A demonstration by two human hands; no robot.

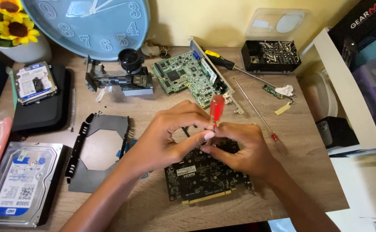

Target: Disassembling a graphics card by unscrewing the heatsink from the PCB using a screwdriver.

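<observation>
A black circuit card (198, 176) with a gold edge connector lies flat on the wooden desk (308, 172) in front of me. Both hands meet over its upper edge. My left hand (168, 133) pinches the shaft of a small screwdriver with a clear red handle (216, 109), which stands upright over the card. My right hand (239, 148) is curled beside it, fingertips touching the same shaft just under the handle. The screwdriver tip is hidden behind my fingers.
A green circuit board (183, 77) with a metal bracket lies behind. A yellow-handled screwdriver (222, 61), a long thin screwdriver (258, 115), a bit case (271, 55), a metal frame plate (95, 150), two hard drives (22, 182) (35, 81), a lens assembly (125, 73) and a blue clock (89, 23) surround it.
</observation>
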